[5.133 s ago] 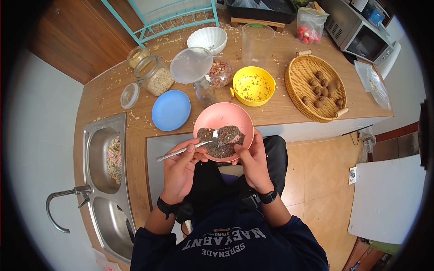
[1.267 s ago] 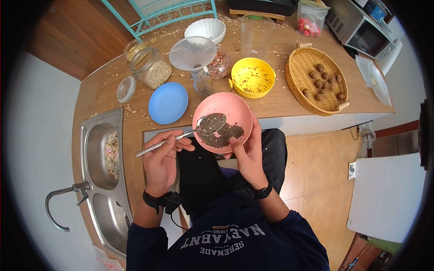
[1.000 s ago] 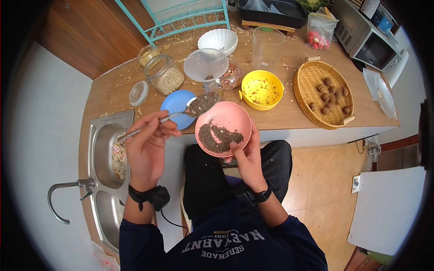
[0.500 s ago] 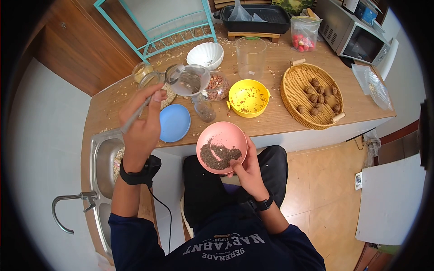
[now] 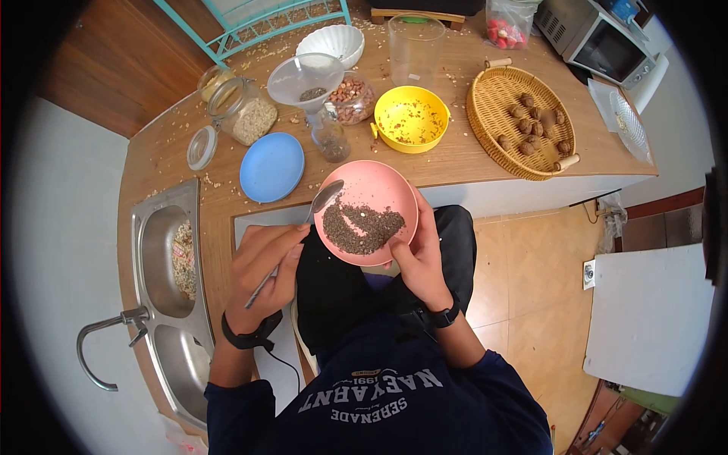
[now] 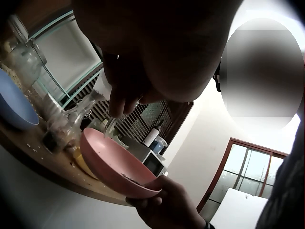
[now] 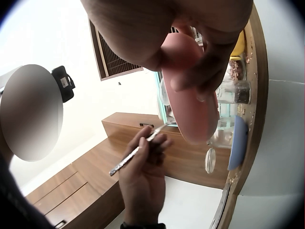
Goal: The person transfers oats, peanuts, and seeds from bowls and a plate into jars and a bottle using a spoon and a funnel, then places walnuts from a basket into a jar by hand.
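In the head view my left hand grips a metal spoon by its patterned handle. The spoon's head lies over the left rim of a pink bowl. Small dark seeds cover the bowl's lower part. My right hand holds this bowl above the lap, thumb over the rim and fingers beneath. In the right wrist view those fingers press the bowl's underside. Beyond the bowl, a translucent funnel stands in a clear bottle, with dark seeds in the funnel and in the bottle.
A blue plate, an oat jar, a nut jar and a yellow bowl surround the bottle. To the right is a wicker tray of walnuts; at left is the sink. Crumbs dot the counter.
My left hand carried a heaped spoon from the pink bowl to the funnel and tipped it there. Now the spoon is back at the bowl's rim. The right hand kept holding the bowl.
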The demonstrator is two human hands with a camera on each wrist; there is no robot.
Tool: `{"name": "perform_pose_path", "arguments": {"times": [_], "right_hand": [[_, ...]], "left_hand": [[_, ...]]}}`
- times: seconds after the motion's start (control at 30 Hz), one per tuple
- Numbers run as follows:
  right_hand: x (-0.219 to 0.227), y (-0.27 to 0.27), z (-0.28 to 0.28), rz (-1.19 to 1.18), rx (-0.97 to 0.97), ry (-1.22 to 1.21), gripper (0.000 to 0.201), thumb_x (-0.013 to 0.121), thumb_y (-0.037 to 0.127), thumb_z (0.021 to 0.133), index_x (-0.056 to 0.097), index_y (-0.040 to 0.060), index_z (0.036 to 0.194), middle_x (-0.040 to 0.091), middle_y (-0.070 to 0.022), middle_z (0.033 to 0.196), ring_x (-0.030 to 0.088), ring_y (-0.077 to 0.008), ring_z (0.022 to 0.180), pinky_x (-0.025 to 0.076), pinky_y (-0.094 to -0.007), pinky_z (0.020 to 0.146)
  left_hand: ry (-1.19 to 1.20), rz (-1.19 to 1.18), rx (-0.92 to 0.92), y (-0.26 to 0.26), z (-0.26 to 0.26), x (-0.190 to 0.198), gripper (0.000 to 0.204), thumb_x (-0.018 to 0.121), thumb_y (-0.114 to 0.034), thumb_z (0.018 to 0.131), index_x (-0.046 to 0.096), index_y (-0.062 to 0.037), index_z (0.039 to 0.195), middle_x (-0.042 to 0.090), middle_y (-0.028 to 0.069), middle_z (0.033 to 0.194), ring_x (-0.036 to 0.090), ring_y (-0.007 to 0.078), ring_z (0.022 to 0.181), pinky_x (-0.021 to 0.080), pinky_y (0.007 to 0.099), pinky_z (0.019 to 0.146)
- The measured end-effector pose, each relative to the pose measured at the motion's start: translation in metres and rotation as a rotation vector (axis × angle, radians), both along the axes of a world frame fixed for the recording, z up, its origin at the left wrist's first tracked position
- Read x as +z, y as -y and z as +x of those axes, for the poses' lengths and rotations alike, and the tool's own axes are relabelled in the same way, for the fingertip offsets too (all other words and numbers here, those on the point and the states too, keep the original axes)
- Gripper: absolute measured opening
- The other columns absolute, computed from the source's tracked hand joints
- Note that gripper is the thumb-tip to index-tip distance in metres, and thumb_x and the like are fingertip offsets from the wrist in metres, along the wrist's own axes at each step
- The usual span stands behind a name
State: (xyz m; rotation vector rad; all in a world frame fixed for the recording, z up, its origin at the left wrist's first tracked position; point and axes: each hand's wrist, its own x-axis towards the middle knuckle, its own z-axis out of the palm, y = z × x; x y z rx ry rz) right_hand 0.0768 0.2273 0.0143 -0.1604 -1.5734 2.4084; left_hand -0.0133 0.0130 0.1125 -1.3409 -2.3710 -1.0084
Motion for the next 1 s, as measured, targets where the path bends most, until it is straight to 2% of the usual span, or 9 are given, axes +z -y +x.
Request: {"name": "perform_pose_path", "arguments": {"times": [0.17, 0.27, 0.4, 0.47, 0.6, 0.67, 0.83, 0.9, 1.0], "right_hand": [[0.006, 0.000, 0.005, 0.122, -0.058, -0.018, 0.081, 0.044, -0.014, 0.081, 0.020, 0.0062, 0.156, 0.040, -0.0112, 0.148, 0.056, -0.0134, 0.116, 0.056, -0.0192, 0.068], [-0.005, 0.000, 0.003, 0.172, -0.096, -0.046, 0.082, 0.043, -0.014, 0.079, 0.022, 0.0057, 0.155, 0.040, -0.0115, 0.148, 0.056, -0.0146, 0.118, 0.056, -0.0184, 0.067], [0.005, 0.000, 0.010, 0.149, -0.036, 0.022, 0.082, 0.043, -0.014, 0.078, 0.023, 0.0050, 0.155, 0.041, -0.0120, 0.147, 0.054, -0.0168, 0.123, 0.057, -0.0211, 0.076], [0.015, 0.000, 0.013, 0.040, 0.011, 0.103, 0.080, 0.042, -0.013, 0.078, 0.025, 0.0041, 0.154, 0.043, -0.0121, 0.147, 0.053, -0.0178, 0.125, 0.056, -0.0228, 0.082], [0.005, -0.009, 0.014, 0.075, -0.012, 0.102, 0.080, 0.042, -0.013, 0.078, 0.026, 0.0041, 0.154, 0.044, -0.0117, 0.145, 0.054, -0.0164, 0.122, 0.057, -0.0217, 0.077], [-0.003, -0.013, 0.014, 0.207, -0.037, 0.069, 0.078, 0.044, -0.012, 0.080, 0.026, 0.0037, 0.155, 0.046, -0.0114, 0.144, 0.057, -0.0141, 0.115, 0.057, -0.0192, 0.068], [0.015, -0.008, 0.016, 0.175, 0.036, 0.077, 0.076, 0.044, -0.012, 0.082, 0.026, 0.0030, 0.155, 0.047, -0.0109, 0.143, 0.058, -0.0135, 0.112, 0.057, -0.0202, 0.070], [0.014, -0.008, 0.015, 0.129, 0.058, 0.120, 0.076, 0.044, -0.012, 0.082, 0.027, 0.0025, 0.155, 0.047, -0.0106, 0.143, 0.058, -0.0134, 0.111, 0.057, -0.0204, 0.070], [0.004, -0.010, 0.014, 0.234, -0.029, 0.020, 0.076, 0.043, -0.013, 0.082, 0.026, 0.0030, 0.155, 0.047, -0.0104, 0.143, 0.060, -0.0119, 0.103, 0.057, -0.0198, 0.065]], "left_hand": [[0.060, 0.074, -0.029, -0.002, 0.019, -0.028, 0.022, 0.067, 0.009, 0.080, 0.069, 0.0026, 0.101, 0.071, 0.0152, 0.096, 0.069, 0.0275, 0.084, 0.049, 0.0367, 0.075], [0.084, 0.041, -0.260, -0.009, 0.027, -0.027, 0.027, 0.070, 0.011, 0.074, 0.067, 0.0022, 0.099, 0.069, 0.0144, 0.100, 0.069, 0.0280, 0.085, 0.049, 0.0375, 0.075], [-0.012, 0.080, -0.127, -0.013, 0.011, -0.029, 0.033, 0.073, 0.009, 0.072, 0.068, 0.0018, 0.104, 0.069, 0.0122, 0.101, 0.068, 0.0270, 0.089, 0.050, 0.0376, 0.077], [0.028, 0.068, -0.184, -0.016, 0.014, -0.026, 0.034, 0.073, 0.008, 0.072, 0.068, 0.0016, 0.105, 0.069, 0.0118, 0.101, 0.068, 0.0267, 0.090, 0.050, 0.0377, 0.077], [0.098, 0.007, -0.353, -0.015, 0.025, -0.026, 0.035, 0.073, 0.005, 0.072, 0.068, 0.0009, 0.107, 0.068, 0.0110, 0.103, 0.068, 0.0261, 0.092, 0.050, 0.0380, 0.080], [0.086, 0.023, -0.310, -0.012, 0.019, -0.027, 0.035, 0.072, 0.005, 0.073, 0.068, 0.0010, 0.108, 0.068, 0.0115, 0.104, 0.068, 0.0261, 0.093, 0.050, 0.0379, 0.081], [0.054, -0.034, -0.227, -0.014, 0.011, -0.016, 0.034, 0.071, 0.002, 0.074, 0.068, 0.0010, 0.108, 0.065, 0.0122, 0.105, 0.066, 0.0260, 0.095, 0.049, 0.0382, 0.083], [0.171, -0.106, -0.433, -0.015, 0.016, -0.009, 0.032, 0.070, 0.002, 0.075, 0.068, 0.0010, 0.108, 0.063, 0.0120, 0.104, 0.065, 0.0255, 0.096, 0.049, 0.0381, 0.083], [0.186, -0.061, -0.417, -0.011, 0.015, -0.011, 0.031, 0.071, 0.003, 0.076, 0.068, 0.0005, 0.107, 0.063, 0.0096, 0.103, 0.065, 0.0247, 0.097, 0.049, 0.0373, 0.083]]}}
